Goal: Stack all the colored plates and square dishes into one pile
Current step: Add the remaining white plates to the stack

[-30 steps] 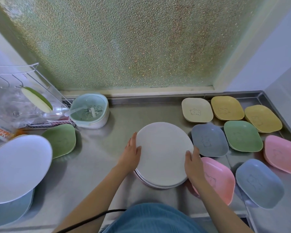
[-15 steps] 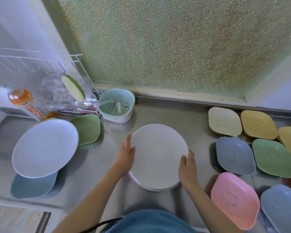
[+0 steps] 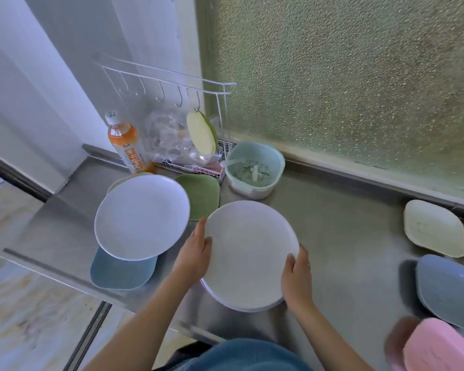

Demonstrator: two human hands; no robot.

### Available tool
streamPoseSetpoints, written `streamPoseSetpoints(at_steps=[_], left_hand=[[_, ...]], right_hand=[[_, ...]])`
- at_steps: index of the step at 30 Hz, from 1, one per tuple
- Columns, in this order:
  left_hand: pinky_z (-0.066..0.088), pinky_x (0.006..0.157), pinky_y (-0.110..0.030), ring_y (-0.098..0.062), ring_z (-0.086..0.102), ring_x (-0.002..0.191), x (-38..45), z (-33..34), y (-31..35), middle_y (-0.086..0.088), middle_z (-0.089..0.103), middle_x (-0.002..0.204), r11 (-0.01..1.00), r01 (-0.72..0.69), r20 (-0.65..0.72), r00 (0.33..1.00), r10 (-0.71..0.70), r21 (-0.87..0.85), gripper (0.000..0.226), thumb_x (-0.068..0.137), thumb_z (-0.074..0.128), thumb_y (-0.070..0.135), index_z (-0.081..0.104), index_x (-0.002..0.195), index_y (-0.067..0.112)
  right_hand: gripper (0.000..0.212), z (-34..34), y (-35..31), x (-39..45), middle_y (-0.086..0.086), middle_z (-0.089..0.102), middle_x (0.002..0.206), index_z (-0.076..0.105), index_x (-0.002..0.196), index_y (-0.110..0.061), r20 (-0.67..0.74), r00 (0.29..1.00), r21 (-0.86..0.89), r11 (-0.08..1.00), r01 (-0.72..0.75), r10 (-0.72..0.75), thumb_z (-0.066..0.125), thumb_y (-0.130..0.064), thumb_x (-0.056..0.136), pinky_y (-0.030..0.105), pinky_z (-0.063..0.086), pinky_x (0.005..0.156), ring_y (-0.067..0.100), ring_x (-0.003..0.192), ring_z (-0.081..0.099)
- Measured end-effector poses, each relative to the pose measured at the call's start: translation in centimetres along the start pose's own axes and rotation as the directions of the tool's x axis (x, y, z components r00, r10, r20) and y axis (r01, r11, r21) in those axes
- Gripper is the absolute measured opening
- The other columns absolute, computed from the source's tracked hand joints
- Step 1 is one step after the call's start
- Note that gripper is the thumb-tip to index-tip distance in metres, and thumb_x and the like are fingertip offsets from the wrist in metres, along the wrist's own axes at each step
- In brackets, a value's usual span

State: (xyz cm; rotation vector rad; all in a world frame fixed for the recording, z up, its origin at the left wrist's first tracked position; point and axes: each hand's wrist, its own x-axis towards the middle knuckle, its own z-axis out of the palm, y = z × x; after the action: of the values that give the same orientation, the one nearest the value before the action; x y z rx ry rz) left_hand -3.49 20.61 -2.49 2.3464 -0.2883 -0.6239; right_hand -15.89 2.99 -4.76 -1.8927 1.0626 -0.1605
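both hands, left hand (image 3: 192, 259) and right hand (image 3: 296, 281), are gripping the plate stack (image 3: 251, 254) (fingers curled round opposite rims); keeping it level is mattering near the counter's (image 3: 340, 228) front edge.

Short stack of pale round plates (image 3: 249, 253) on the steel counter, slightly tilted.

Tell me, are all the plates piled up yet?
Not yet. Both hands, left hand and right hand, hold a small pile of white plates. Another white plate, the green dish, blue dish and pink dish lie apart.
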Motion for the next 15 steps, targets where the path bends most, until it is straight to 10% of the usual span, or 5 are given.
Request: streamPoseSetpoints(at_steps=[5,9,15], left_hand=[[0.043,0.101,-0.046,-0.027,0.05,0.121,0.0,-0.6,-0.9,-0.006,0.046,0.138,0.998,-0.057,0.007,0.998,0.057,0.001,0.046,0.097,0.031,0.026,0.025,0.143,0.021],[0.037,0.106,-0.037,-0.023,0.045,0.127,0.2,-2.6,-2.7,-0.004,0.05,0.137,0.969,-0.167,-0.135,0.972,0.192,0.18,0.045,0.094,0.032,0.034,0.046,0.133,0.017],[0.017,0.116,-0.043,-0.028,0.036,0.138,0.3,-6.5,-7.4,-0.008,0.045,0.145,0.96,-0.005,-0.403,0.907,0.122,0.279,0.045,0.092,0.041,0.026,0.047,0.135,0.013]], right_hand=[[0.044,0.4,-0.7,-0.1,0.015,0.042,0.142,0.032,0.141,-0.008,-0.078,0.997,-0.043,0.999,-0.007,0.004,0.037,-0.008,0.097,0.042,0.033,0.107,0.033,0.128,0.042],[0.049,1.8,-3.5,-0.6,0.014,0.047,0.14,0.043,0.135,-0.005,-0.23,0.935,-0.316,0.929,0.192,-0.271,0.051,0.0,0.087,0.055,0.021,0.111,0.032,0.133,0.039],[0.047,8.7,-10.5,-1.5,0.0,0.059,0.127,0.04,0.137,-0.017,0.224,0.811,-0.334,0.739,0.585,-0.541,0.042,-0.013,0.091,0.043,-0.006,0.116,0.013,0.129,0.045]])
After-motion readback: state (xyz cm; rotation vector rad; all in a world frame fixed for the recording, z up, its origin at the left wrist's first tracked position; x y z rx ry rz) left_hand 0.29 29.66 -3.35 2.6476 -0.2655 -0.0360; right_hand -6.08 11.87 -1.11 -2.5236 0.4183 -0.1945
